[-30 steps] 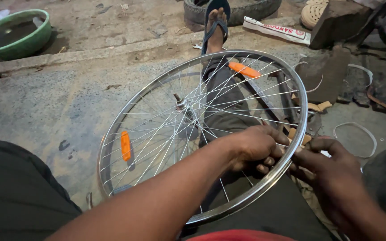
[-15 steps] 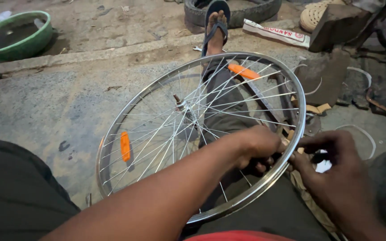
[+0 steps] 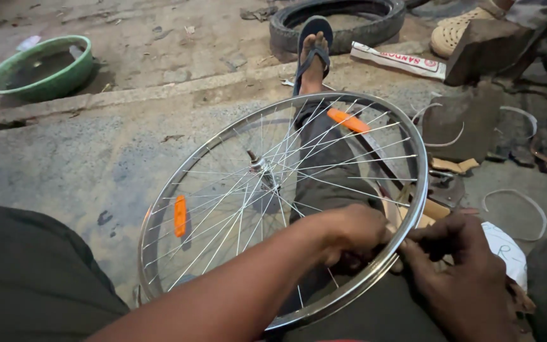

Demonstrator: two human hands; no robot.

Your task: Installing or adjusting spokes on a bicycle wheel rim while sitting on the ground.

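Both hands' fingers [image 3: 413,244] pinch the bicycle wheel [image 3: 273,190] rim's near edge.

One spoked bicycle wheel [image 3: 267,183] lies across the person's lap. Two orange reflectors sit in its spokes: one near left [image 3: 180,216], one far right [image 3: 348,120]. Two hands work at the wheel's near right rim, the left hand [image 3: 356,237] and the right hand [image 3: 460,269]. One green basin [image 3: 39,66] stands far left. One black tyre [image 3: 340,22] lies far off, with one long white box [image 3: 406,61] to its right. One foot in one blue sandal [image 3: 313,54] rests just before the tyre.
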